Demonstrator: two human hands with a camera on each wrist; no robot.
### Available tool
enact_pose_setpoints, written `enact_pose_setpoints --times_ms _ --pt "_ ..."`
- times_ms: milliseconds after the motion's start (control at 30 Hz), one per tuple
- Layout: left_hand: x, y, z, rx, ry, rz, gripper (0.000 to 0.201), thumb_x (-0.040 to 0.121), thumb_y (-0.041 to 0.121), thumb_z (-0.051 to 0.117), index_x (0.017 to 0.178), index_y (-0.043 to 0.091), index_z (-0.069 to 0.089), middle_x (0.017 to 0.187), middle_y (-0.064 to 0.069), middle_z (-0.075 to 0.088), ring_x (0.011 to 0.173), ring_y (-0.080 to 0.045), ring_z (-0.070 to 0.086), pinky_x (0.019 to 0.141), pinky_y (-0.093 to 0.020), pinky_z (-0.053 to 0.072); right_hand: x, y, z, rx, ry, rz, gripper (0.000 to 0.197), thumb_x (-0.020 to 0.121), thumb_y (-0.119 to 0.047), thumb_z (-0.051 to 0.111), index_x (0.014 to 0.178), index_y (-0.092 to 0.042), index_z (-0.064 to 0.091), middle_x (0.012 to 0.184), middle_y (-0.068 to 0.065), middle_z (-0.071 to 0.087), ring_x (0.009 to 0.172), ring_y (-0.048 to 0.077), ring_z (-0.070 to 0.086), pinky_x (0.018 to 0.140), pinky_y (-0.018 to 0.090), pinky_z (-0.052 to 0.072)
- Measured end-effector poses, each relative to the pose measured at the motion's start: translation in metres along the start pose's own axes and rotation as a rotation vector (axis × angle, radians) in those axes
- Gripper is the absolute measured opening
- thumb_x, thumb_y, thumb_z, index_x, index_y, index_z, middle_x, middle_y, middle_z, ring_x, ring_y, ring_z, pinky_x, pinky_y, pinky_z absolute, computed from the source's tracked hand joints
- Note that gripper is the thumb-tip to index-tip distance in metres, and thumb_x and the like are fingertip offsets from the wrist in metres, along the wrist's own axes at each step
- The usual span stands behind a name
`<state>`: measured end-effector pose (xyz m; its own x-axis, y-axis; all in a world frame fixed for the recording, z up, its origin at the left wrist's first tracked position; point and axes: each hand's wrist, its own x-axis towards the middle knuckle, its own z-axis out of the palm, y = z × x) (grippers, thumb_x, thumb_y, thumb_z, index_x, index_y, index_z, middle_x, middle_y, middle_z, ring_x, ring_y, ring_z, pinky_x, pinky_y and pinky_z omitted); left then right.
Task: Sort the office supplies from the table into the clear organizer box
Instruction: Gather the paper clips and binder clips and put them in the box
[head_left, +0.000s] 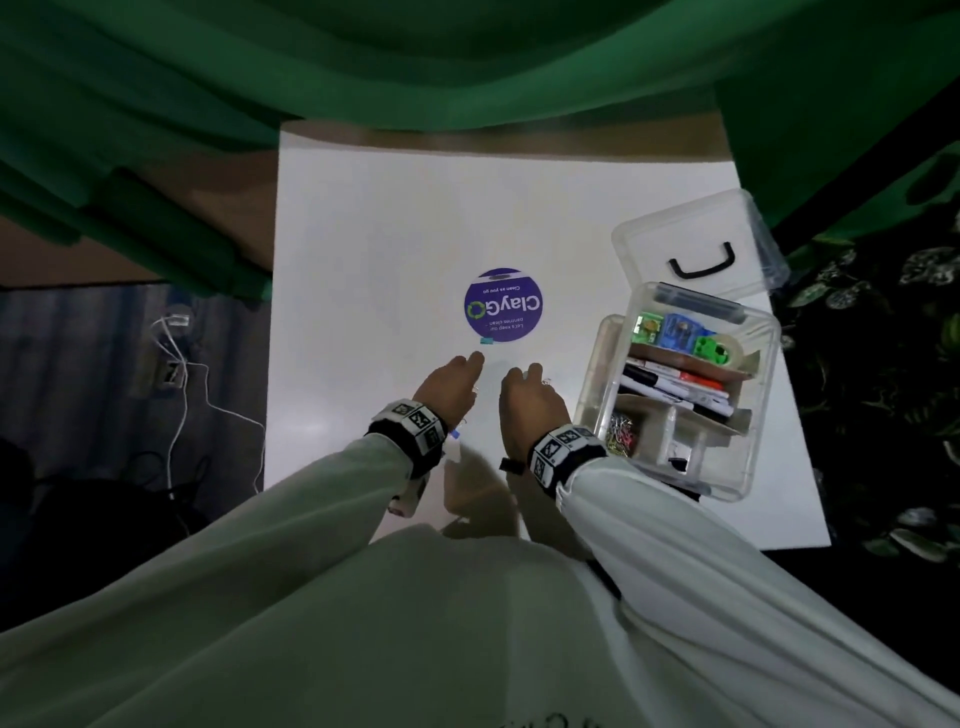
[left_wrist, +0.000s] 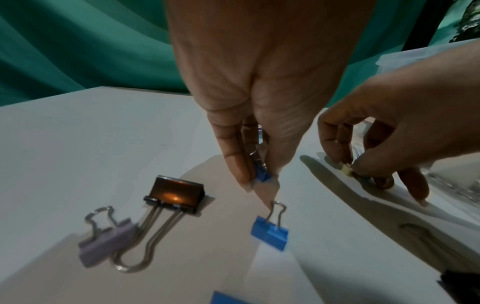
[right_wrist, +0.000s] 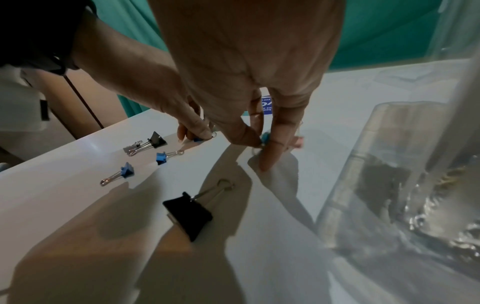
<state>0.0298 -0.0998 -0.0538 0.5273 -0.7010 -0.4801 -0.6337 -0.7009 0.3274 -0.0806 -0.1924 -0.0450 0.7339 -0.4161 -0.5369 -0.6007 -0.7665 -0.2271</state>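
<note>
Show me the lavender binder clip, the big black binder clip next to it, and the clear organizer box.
lavender binder clip (left_wrist: 103, 245): left wrist view, on its folded body.
big black binder clip (left_wrist: 175, 194): left wrist view, on its glossy flat face.
clear organizer box (head_left: 756, 457): head view, on its near right wall.

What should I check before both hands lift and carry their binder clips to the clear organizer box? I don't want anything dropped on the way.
1. Left hand grip on the small blue binder clip: ok, pinched between thumb and finger.
2. Right hand grip on its small clips: cannot tell, partly hidden by the fingers.
3. Clear plastic organizer box: ok, open, lid set behind it.
4. Free compartment for clips: cannot tell.
5. Clips left on the white table: not ok, a large black binder clip, a lilac one and blue ones remain.
</note>
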Motion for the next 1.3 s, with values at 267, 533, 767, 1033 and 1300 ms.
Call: enact_pose_setpoints --times_ms 267,533,767,1033,1300 --pt "0.001 0.011 0.003 -0.024 -0.009 -0.097 0.017 0.085 0.004 0.052 0.1 0.001 0.059 0.102 -0.022 0.054 0.089 -0.041 0.058 0.074 -0.039 0.044 0.007 0.002 -0.006 0.081 0.003 0.029 0.05 0.07 -0.008 0.079 0.111 -0.003 0.051 0.12 0.014 0.044 0.093 0.027 0.065 0.074 0.031 0.052" --pt "-0.016 0.028 -0.017 -0.28 0.114 -0.068 0.007 0.078 0.005 0.065 0.081 0.011 0.062 0.087 -0.008 0.064 0.083 -0.024 0.057 0.067 -0.026 0.031 -0.012 0.002 -0.046 0.337 0.153 -0.053 0.02 0.085 0.003 0.053 0.104 -0.005 0.051 0.11 0.014 0.05 0.089 0.033 0.061 0.071 0.038 0.047" --pt "-0.044 0.132 -0.067 -0.609 0.115 0.167 0.006 0.083 0.011 0.068 0.084 0.012 0.062 0.081 0.004 0.065 0.066 -0.008 0.06 0.061 -0.017 0.045 -0.085 0.096 -0.13 0.471 0.341 -0.15 0.019 0.086 0.005 0.053 0.088 -0.014 0.053 0.091 0.004 0.053 0.077 0.018 0.054 0.065 0.031 0.044" --pt "-0.037 0.241 -0.019 -0.498 -0.133 0.36 0.016 0.089 0.016 0.064 0.105 0.014 0.062 0.1 -0.003 0.069 0.077 -0.011 0.06 0.061 -0.016 0.039 -0.123 0.194 -0.12 0.357 0.161 0.126 0.017 0.077 0.003 0.061 0.084 -0.012 0.062 0.079 0.011 0.068 0.081 0.031 0.065 0.069 0.037 0.051" --pt "-0.047 0.198 -0.034 -0.628 -0.016 0.366 0.029 0.087 0.009 0.066 0.11 0.013 0.05 0.11 -0.003 0.051 0.079 -0.015 0.061 0.066 -0.021 0.049 -0.119 0.159 -0.137 0.307 0.27 0.039 0.022 0.087 -0.005 0.057 0.107 -0.013 0.064 0.098 0.005 0.063 0.091 0.022 0.06 0.076 0.03 0.045"
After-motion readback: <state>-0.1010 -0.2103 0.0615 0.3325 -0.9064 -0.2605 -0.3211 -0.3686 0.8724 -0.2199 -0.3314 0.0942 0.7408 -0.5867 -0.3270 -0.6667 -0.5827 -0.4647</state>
